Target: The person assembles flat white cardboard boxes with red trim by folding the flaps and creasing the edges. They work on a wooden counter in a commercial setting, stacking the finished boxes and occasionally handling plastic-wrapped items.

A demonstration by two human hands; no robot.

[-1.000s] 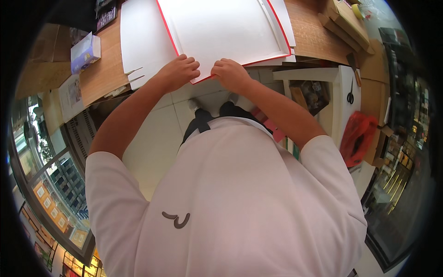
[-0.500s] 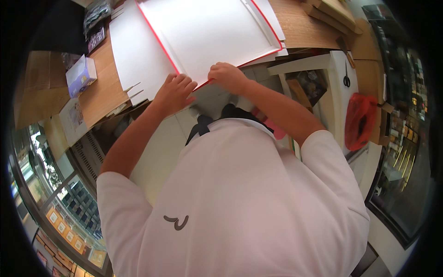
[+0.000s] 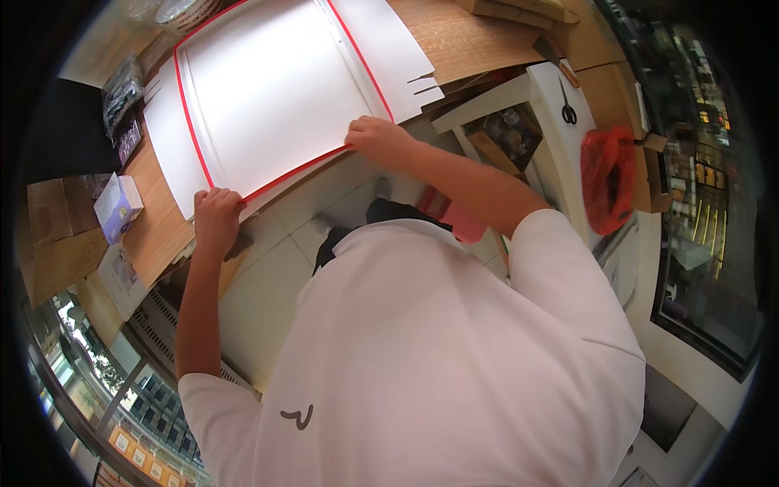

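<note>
A shallow white lid with red edges (image 3: 276, 89) lies face up on the table, its inner side showing. My left hand (image 3: 217, 217) grips its near left corner, fingers curled over the red edge. Farther right, my right hand (image 3: 381, 140) is closed on the near edge, close to the near right corner. The thumbs are mostly hidden. Beneath the lid, a larger white cardboard sheet (image 3: 398, 49) with slits in it sticks out on the left and right.
Wooden table (image 3: 487, 40) under the sheet. Left: a purple-and-white tissue box (image 3: 118, 207) and a brown carton (image 3: 57, 235). Right: scissors (image 3: 568, 109) on a white surface, a knife-like tool (image 3: 556, 61) and a red plastic bag (image 3: 607, 183). A white tub (image 3: 185, 12) stands at the back.
The lid has shifted left and toward me over the white sheet, so more of the sheet shows on the right. My hands are farther apart, the left now at the corner. The view has shifted.
</note>
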